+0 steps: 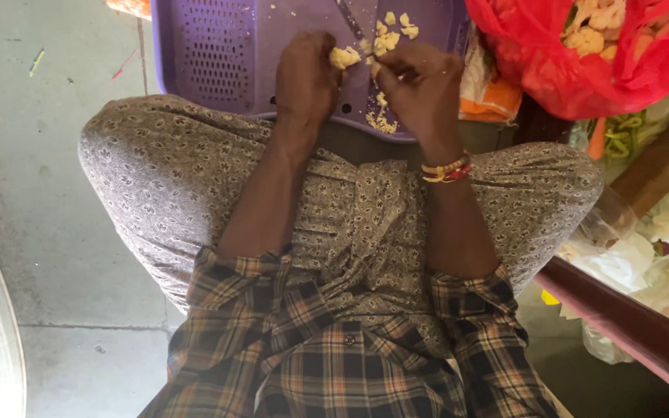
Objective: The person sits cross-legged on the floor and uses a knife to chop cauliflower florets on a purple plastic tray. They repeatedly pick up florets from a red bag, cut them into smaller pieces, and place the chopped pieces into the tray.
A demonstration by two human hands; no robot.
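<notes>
Cauliflower floret (343, 57) | gripped by left hand (306, 81) | right hand (420, 89) just beside

Person is wearing a brown plaid shirt (350, 364), sleeves rolled to the elbows; grey patterned cloth (350, 224) covering the lap; beaded bangles (444, 171) circling the right wrist.

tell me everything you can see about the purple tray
The purple tray looks like moulded plastic, with a panel of fine slots at one side and round holes near its rim. It lies flat before the person's knees, its far part out of frame. Cauliflower pieces and crumbs lie scattered on it. The left hand and right hand work just above it.
</notes>
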